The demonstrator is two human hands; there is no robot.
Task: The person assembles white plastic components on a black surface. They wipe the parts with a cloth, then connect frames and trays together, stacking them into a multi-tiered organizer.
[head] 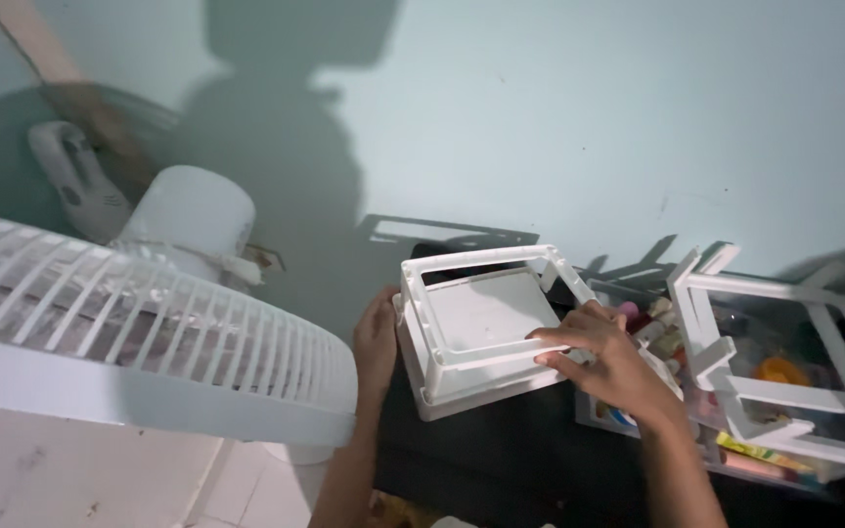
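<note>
looks like a room in a home: pale green painted wall [579, 108], tiled floor [70, 469] below. white electric fan [149, 323] standing close by, its grille filling the left side. white plastic drawer organisers [784, 362] stuffed with small colourful odds and ends, set on a dark surface [501, 460] against the wall.

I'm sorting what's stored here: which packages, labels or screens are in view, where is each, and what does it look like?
No screens or signs show.
Yellow and green flat package: low in the clear bin, far right, beneath the white frame.
Small bottles or tubes: in the bin behind the right hand, pinkish and pale; labels too blurred to describe.
</note>
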